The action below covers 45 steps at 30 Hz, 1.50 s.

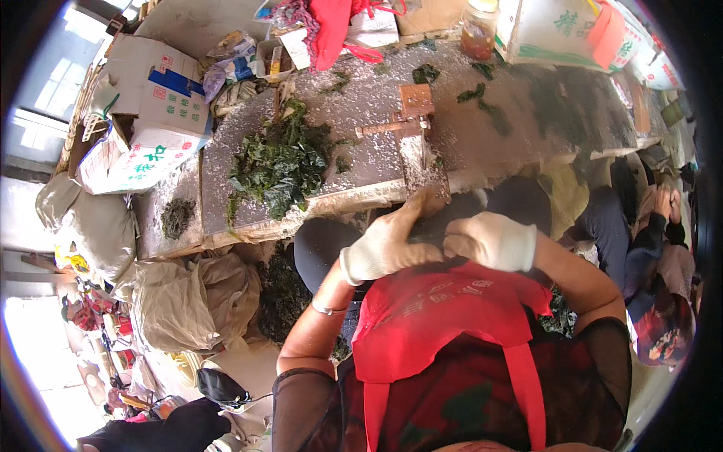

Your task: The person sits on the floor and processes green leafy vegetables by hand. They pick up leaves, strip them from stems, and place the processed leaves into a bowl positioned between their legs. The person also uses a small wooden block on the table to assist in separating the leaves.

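Note:
My left hand (390, 246), in a pale knit glove, is held over my lap with its thumb pointing up toward the near end of a wooden plank (419, 166). My right hand (491, 240), gloved alike, is curled with its fingers close against the left fingertips. Blur hides whether anything is pinched between them. The plank juts over the table's near edge, flecked with white grains. A wooden stick (387, 129) crosses it, and a reddish-brown block (416, 100) sits at its far end. Left of it lies a heap of dark green seaweed (282, 161).
White grains dust the table (350, 164). A cardboard box (164, 107) stands at left and another (553, 34) at back right, near a lidded jar (479, 34). A cloth sack (186, 305) rests below the left edge. Another person's hands (667, 202) show at far right.

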### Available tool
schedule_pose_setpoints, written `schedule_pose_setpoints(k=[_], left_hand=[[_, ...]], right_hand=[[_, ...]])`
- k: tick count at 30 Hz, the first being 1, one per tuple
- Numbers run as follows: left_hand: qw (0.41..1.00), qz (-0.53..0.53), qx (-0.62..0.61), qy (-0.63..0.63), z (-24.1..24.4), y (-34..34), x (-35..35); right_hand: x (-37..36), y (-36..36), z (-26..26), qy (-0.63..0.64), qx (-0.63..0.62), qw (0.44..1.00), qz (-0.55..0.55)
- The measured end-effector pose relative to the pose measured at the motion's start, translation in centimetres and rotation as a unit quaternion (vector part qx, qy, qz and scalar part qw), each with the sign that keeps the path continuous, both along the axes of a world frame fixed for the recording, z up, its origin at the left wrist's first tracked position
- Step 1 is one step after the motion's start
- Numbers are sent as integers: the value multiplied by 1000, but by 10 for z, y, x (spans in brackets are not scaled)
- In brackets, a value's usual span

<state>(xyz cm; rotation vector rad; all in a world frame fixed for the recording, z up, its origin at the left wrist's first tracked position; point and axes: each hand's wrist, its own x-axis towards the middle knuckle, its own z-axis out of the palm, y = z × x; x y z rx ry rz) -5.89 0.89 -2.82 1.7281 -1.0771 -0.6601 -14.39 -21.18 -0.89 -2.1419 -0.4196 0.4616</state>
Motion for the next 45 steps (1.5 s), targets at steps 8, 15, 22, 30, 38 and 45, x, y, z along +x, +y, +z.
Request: schedule_pose_setpoints(k=[8,15,22,30,38,45], left_hand=[[992,87,-89,-33,-4,-8,-17],[968,133,-72,-199,28,1,-14],[939,54,-100,325,-42,-1,-25],[647,155,-178,725,-12,-19,-60],[833,302,-284,367,-38,-24,-64],[946,269,-134,119,-11,-22,-52]], right_hand=[[13,1,23,-209,-55,943,-255],[-5,23,-16,-102,-231,962,-102],[-3,31,12,-313,-86,945,47],[11,32,-5,-468,-121,864,-142],[5,36,-12,-315,52,926,-203],[-12,46,-25,-248,89,926,-270]])
